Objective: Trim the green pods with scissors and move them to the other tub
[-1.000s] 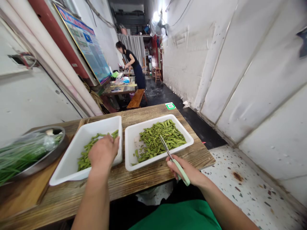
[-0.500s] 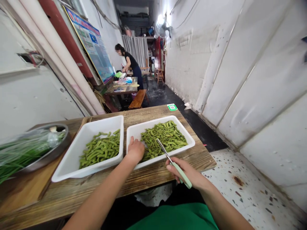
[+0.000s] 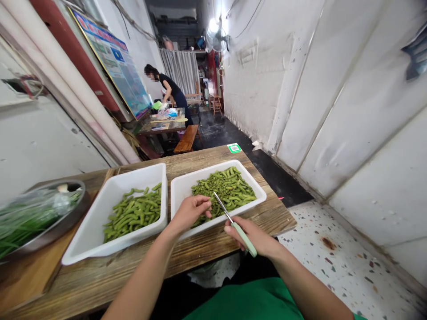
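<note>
My right hand (image 3: 245, 234) is wrapped around the pale green handles of a pair of scissors (image 3: 239, 224). The metal blades point up and left over the right white tray (image 3: 258, 205), looking closed. Just left of the blade tips is my left hand (image 3: 191, 212), thumb and fingers drawn together above the tray's near left part. What its fingertips hold cannot be told apart from the green behind them. Edamame pods (image 3: 230, 186) are heaped in this tray. More edamame pods (image 3: 136, 211) lie in the left white tray (image 3: 88, 231), beside it on the wooden table.
A metal bowl (image 3: 43, 235) with bagged green stalks (image 3: 26, 229) stands at the left on a wooden board (image 3: 43, 273). A QR-code card (image 3: 234, 148) lies at the table's (image 3: 133, 275) far edge. Beyond, a person (image 3: 170, 89) bends over another table; a bench (image 3: 187, 138) stands nearby.
My left hand has risen from the right tray's left side and come right to the scissor tips, its fingers closing together. The scissors stay in my right hand. The view has shifted slightly.
</note>
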A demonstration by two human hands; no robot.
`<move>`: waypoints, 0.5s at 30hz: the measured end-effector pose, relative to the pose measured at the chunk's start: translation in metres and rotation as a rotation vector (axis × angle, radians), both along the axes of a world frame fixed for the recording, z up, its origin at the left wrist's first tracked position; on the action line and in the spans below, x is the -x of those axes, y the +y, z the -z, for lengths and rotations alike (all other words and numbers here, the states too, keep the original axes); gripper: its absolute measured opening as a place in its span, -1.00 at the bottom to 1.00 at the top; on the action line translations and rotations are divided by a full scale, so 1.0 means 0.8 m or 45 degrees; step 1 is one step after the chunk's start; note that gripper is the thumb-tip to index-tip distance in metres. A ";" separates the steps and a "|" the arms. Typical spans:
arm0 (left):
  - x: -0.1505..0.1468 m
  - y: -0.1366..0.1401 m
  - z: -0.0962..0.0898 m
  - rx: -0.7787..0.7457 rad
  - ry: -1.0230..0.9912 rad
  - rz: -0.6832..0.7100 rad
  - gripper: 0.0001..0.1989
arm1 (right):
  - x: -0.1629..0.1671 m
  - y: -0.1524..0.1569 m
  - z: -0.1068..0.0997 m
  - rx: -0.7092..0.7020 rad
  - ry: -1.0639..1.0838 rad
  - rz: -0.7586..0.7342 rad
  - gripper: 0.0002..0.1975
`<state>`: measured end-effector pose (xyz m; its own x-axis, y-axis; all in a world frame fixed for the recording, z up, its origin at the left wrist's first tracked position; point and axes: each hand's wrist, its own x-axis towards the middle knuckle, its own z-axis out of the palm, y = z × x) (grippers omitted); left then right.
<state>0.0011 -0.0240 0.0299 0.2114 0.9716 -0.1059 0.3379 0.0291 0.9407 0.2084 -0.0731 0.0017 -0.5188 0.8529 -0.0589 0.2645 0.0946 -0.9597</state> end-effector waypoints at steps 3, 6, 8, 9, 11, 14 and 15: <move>-0.003 -0.003 -0.004 0.035 -0.122 -0.035 -0.65 | -0.001 0.000 -0.002 -0.059 -0.036 0.011 -0.65; -0.004 -0.005 -0.006 0.020 -0.152 -0.078 -0.67 | -0.001 -0.001 -0.003 -0.087 -0.046 0.020 -0.65; -0.006 -0.007 -0.007 -0.004 -0.141 -0.085 -0.69 | 0.000 -0.001 -0.004 -0.088 -0.043 0.003 -0.66; -0.007 -0.009 -0.009 -0.016 -0.115 -0.073 -0.71 | 0.000 -0.001 -0.004 -0.084 -0.037 -0.010 -0.66; -0.011 -0.012 -0.012 -0.022 -0.042 -0.024 -0.73 | 0.001 -0.002 -0.006 -0.068 -0.013 -0.017 -0.66; -0.017 -0.018 -0.019 -0.009 0.012 0.029 -0.75 | 0.003 -0.001 -0.007 -0.025 0.037 0.005 -0.65; -0.019 -0.019 -0.020 -0.005 0.014 0.034 -0.75 | 0.003 -0.001 -0.006 -0.005 0.052 0.010 -0.65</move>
